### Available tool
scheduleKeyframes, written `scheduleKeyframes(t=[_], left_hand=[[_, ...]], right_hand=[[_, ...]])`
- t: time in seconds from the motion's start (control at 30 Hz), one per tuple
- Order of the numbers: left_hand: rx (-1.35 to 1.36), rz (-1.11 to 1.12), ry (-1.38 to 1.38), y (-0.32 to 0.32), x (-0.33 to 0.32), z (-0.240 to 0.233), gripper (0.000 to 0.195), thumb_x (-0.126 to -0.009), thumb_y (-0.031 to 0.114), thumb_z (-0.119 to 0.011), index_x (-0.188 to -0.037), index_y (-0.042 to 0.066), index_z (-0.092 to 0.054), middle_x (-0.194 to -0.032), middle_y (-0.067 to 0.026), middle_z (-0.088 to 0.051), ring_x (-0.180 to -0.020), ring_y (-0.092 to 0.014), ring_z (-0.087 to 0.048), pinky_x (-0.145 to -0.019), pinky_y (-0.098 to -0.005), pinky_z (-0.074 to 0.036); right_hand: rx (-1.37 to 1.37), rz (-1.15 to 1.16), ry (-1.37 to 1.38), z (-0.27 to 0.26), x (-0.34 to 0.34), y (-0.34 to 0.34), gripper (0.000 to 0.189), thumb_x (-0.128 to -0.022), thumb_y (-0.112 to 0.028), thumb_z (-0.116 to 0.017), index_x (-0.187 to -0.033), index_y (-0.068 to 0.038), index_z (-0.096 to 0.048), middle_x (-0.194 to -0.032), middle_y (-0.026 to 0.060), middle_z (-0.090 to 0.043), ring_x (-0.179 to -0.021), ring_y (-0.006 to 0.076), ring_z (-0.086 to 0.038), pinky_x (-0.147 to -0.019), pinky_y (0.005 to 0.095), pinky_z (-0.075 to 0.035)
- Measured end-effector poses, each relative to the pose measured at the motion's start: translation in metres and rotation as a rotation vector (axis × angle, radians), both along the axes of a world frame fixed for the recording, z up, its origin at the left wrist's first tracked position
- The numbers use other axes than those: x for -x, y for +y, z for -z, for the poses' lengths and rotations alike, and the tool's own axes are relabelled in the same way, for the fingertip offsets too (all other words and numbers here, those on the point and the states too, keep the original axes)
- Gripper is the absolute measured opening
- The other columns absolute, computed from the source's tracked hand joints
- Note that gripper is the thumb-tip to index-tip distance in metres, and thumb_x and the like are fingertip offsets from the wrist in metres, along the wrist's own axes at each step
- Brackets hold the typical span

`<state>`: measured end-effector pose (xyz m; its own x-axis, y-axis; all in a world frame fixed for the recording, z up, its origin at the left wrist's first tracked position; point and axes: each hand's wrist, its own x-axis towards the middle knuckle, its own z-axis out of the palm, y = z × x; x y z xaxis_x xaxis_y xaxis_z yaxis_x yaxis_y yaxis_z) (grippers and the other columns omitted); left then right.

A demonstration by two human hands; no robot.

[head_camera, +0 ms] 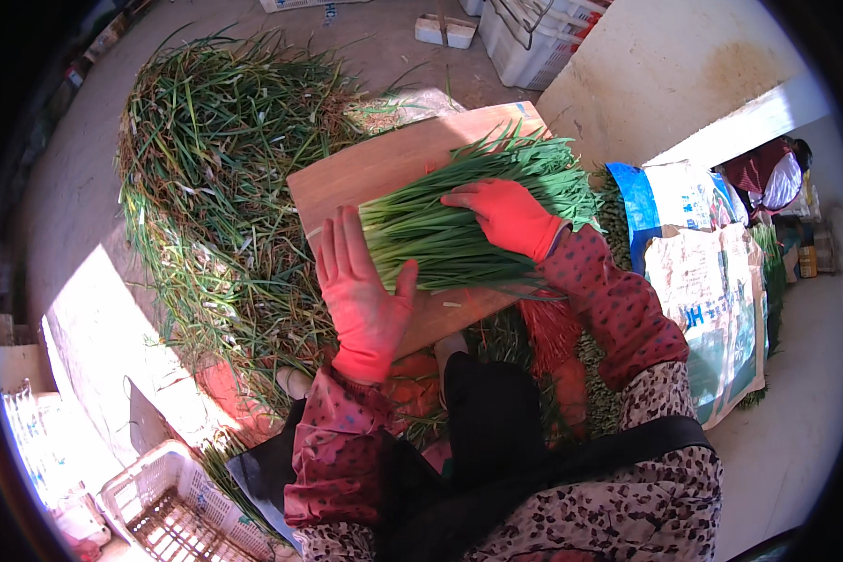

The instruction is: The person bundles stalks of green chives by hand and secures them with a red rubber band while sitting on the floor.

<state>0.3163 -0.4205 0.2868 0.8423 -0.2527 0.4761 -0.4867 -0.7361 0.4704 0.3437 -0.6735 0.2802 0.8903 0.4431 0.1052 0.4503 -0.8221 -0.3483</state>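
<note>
A thick bundle of garlic chives [421, 232] lies across a wooden board [372, 168], its pale stem ends to the left and green leaf tips to the right. My left hand [362, 295], in an orange-red glove, stands flat with the fingers stretched up and the thumb apart. Its thumb side is against the pale ends, and it holds nothing. On top of the leaves rests my right hand [509, 214], gloved alike, its fingers pointing left. Whether those fingers grip any stalks cannot be told. Red strings [551, 327] hang by the board's lower right edge.
Loose leaves and trimmings form a large heap [218, 161] at left. Printed sacks [709, 302] cover stacked chives at right. A plastic crate [190, 506] stands lower left, with white crates [520, 46] behind the board. A pale wall [660, 70] rises at upper right.
</note>
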Motion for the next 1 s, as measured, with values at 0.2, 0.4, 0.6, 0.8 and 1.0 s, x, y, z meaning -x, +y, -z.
scheduleKeyframes(t=[0.2,0.4,0.6,0.8,1.0], left_hand=[[-0.45,0.2,0.264,-0.032,-0.008,0.025,0.112,-0.061,0.058,-0.073,-0.142,-0.001,-0.024,-0.145,-0.0188,-0.031,-0.133,-0.041,-0.029,-0.107,-0.0592,-0.019],[-0.607,0.223,0.211,-0.043,0.002,0.04,0.103,-0.064,0.047,-0.073,-0.144,0.003,-0.025,-0.146,-0.017,-0.031,-0.133,-0.041,-0.029,-0.106,-0.0634,-0.018],[-0.711,0.116,-0.041,-0.039,-0.003,0.06,0.066,-0.083,0.019,-0.049,-0.144,0.005,-0.027,-0.145,-0.016,-0.032,-0.134,-0.039,-0.029,-0.106,-0.0625,-0.019],[-0.593,0.152,0.057,-0.036,-0.015,0.044,0.09,-0.069,0.029,-0.069,-0.143,0.003,-0.025,-0.144,-0.0201,-0.032,-0.132,-0.041,-0.03,-0.105,-0.0617,-0.021],[-0.591,0.235,0.195,-0.037,-0.016,0.048,0.108,-0.055,0.037,-0.081,-0.14,0.0,-0.026,-0.131,-0.022,-0.042,-0.12,-0.04,-0.041,-0.101,-0.056,-0.03]], right_hand=[[-0.086,0.084,-0.102,-0.002,-0.017,0.004,0.028,-0.081,-0.012,-0.06,-0.11,-0.011,-0.062,-0.097,0.0128,-0.064,-0.092,0.0341,-0.06,-0.081,0.0427,-0.047],[-0.048,0.077,-0.285,0.037,-0.06,0.025,0.03,-0.079,-0.027,-0.065,-0.103,-0.009,-0.063,-0.088,0.0153,-0.063,-0.084,0.0357,-0.06,-0.073,0.0441,-0.048],[-0.238,0.014,-0.061,0.053,-0.061,0.036,0.016,-0.075,-0.014,-0.063,-0.089,-0.008,-0.064,-0.083,0.0139,-0.064,-0.08,0.0347,-0.06,-0.068,0.0434,-0.048],[-0.438,0.03,-0.069,0.061,-0.028,0.046,0.015,-0.073,-0.007,-0.059,-0.087,-0.007,-0.061,-0.083,0.0152,-0.063,-0.08,0.037,-0.059,-0.067,0.045,-0.048],[-0.376,-0.036,0.141,0.048,-0.011,0.014,0.033,-0.074,-0.008,-0.057,-0.107,-0.009,-0.061,-0.097,0.017,-0.063,-0.09,0.0373,-0.06,-0.075,0.0417,-0.049]])
